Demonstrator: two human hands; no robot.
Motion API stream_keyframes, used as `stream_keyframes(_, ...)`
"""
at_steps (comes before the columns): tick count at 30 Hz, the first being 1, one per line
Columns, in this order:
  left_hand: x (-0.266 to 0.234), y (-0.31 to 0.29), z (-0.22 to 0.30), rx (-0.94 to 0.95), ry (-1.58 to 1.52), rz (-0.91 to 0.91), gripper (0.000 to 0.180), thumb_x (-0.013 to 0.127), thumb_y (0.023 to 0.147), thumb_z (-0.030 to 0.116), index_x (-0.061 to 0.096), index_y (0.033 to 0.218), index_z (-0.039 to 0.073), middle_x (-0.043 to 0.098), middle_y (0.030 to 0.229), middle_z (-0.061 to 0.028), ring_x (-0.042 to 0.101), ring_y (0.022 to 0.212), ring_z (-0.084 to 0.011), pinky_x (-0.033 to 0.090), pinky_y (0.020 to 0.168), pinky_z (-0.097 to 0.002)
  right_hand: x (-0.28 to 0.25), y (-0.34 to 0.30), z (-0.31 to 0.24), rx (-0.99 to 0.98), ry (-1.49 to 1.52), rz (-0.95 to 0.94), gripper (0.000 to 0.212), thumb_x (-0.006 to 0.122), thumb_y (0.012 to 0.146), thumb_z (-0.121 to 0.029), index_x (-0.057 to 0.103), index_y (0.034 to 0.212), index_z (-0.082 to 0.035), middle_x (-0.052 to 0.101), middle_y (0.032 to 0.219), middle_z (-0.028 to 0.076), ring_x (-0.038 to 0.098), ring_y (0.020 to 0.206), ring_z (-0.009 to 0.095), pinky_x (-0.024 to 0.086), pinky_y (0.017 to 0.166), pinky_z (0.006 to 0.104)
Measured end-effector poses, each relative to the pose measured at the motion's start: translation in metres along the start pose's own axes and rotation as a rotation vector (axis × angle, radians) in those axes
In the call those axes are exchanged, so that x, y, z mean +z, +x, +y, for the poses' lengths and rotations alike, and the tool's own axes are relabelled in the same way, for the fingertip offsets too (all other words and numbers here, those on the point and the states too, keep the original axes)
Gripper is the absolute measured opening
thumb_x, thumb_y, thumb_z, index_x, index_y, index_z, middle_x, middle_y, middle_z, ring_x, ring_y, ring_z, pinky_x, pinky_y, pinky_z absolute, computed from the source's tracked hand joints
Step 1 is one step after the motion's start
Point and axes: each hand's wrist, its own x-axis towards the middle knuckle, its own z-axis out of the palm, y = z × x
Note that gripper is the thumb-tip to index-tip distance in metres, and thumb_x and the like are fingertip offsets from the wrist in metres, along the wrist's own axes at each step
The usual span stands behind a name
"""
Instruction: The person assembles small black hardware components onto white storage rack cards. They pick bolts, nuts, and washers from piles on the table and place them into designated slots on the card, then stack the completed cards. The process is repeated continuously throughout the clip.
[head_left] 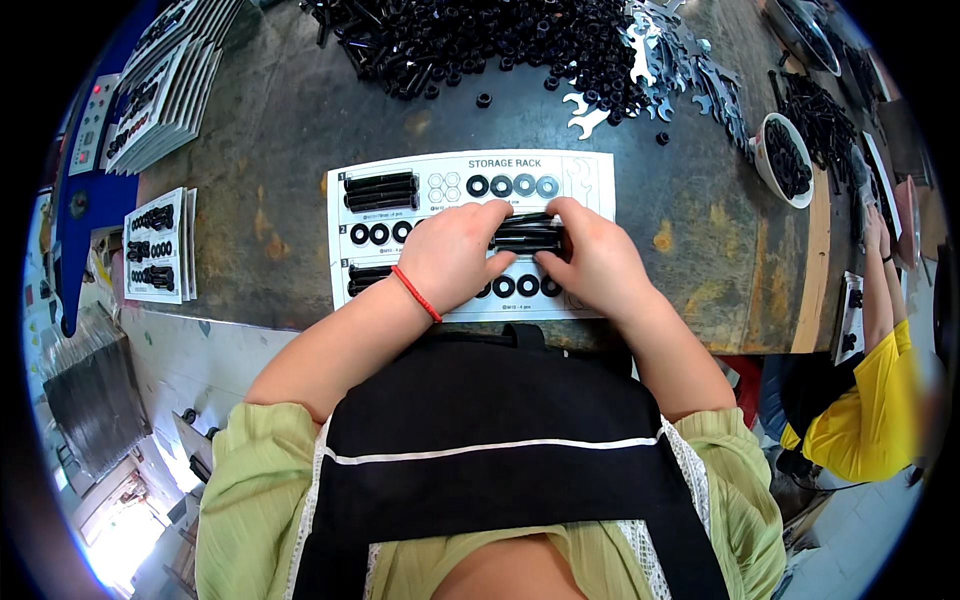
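Observation:
A white printed card (420, 168) lies flat on the table in front of me, with rows of black hardware on it. Between my hands is a bundle of long black bolts (527, 236) in the middle row. My left hand (455, 248) presses on their left ends, thumb and fingers curled. My right hand (597, 255) closes on the right ends in the same way. More black bolts (382, 190) sit at the card's upper left, beside printed nut outlines. Black washers (478, 186) run along the top row, and others (527, 286) along the bottom; my left hand partly covers the lower-left bolts (368, 280).
A large heap of black nuts and bolts (450, 45) is at the back, beside silver wrenches (650, 60). A bowl (763, 165) of black parts stands right. Stacked filled cards (165, 100) and smaller card stack (155, 250) are left. A yellow-sleeved person (865, 410) works at right.

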Motion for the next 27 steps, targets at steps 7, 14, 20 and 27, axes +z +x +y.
stream_keyframes(7,-0.006,0.01,-0.003,0.006,-0.015,-0.045,0.035,0.072,0.082,0.016,0.06,0.113,0.006,0.066,0.093,-0.0144,0.065,0.087,-0.0321,0.052,0.075,-0.0422,0.006,0.007,0.002,-0.015,-0.036,0.049,0.039,0.074,0.078,-0.017,0.057,0.111,-0.005,0.063,0.091,0.016,0.064,0.084,0.036,0.053,0.072,0.0439)
stream_keyframes(14,-0.04,-0.009,-0.02,-0.093,-0.185,0.085,0.07,0.08,0.073,0.016,0.052,0.137,0.01,0.053,0.071,-0.0042,0.054,0.063,-0.0163,0.047,0.061,-0.0296,-0.047,0.033,0.027,0.107,0.062,0.188,0.044,0.076,0.078,-0.023,0.062,0.116,-0.005,0.066,0.092,0.013,0.065,0.082,0.031,0.053,0.074,0.0394)
stream_keyframes(20,-0.084,-0.033,-0.13,-0.406,-0.235,0.605,0.049,0.067,0.088,0.005,0.054,0.135,0.006,0.046,0.07,0.0055,0.042,0.064,-0.0044,0.038,0.059,-0.0204,-0.122,0.113,0.119,0.304,-0.263,0.721,0.04,0.072,0.083,-0.033,0.068,0.108,-0.002,0.068,0.097,0.016,0.066,0.09,0.033,0.052,0.08,0.0408)
stream_keyframes(27,-0.08,-0.068,-0.206,-0.578,-0.025,0.746,0.04,0.069,0.089,0.02,0.061,0.126,0.008,0.044,0.063,0.0016,0.045,0.059,-0.0094,0.041,0.059,-0.0268,-0.123,0.137,0.134,0.359,0.085,0.714,0.037,0.074,0.081,-0.032,0.073,0.092,0.003,0.072,0.083,0.016,0.068,0.073,0.024,0.052,0.069,0.0359)
